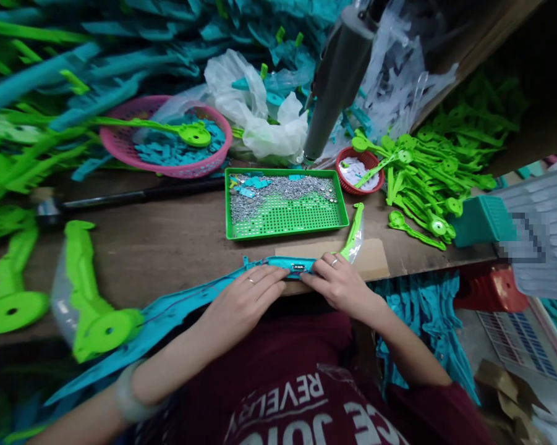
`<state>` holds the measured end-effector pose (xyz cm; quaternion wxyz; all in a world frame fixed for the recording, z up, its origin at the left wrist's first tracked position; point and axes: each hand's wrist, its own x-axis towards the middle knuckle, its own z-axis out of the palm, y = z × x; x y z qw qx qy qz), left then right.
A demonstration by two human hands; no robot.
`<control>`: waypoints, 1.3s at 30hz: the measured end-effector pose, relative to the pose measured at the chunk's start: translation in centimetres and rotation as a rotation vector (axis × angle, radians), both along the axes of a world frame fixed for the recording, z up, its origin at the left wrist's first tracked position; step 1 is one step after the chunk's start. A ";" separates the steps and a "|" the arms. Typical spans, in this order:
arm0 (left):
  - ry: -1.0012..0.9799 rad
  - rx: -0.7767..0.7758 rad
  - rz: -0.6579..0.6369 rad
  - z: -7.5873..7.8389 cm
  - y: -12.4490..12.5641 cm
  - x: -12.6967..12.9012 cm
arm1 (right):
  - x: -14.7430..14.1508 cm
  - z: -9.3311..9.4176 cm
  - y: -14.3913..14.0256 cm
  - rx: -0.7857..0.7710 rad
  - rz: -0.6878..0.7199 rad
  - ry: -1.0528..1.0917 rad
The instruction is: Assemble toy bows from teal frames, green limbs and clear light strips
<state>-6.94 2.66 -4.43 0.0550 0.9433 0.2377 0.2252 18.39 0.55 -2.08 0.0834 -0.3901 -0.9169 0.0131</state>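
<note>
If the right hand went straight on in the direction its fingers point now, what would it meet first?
The right hand points left along the teal plastic piece, towards the left hand. It would probably meet the left hand's fingertips first; only a narrow gap at the small metal part separates them.

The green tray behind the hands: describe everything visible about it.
The green tray is a shallow rectangular plastic tray with a raised rim and a perforated grid floor. It lies flat on the wooden table, just beyond the person's hands. Small silvery metal pieces cover its far half and left side, with a few teal plastic bits among them; the near right part is bare. Neither hand touches it. A small red bowl sits by its right far corner.
</note>
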 end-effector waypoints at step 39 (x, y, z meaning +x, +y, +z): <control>0.166 0.203 0.144 1.2 -1.1 4.4 | 1.1 1.4 4.5 -0.336 0.108 0.174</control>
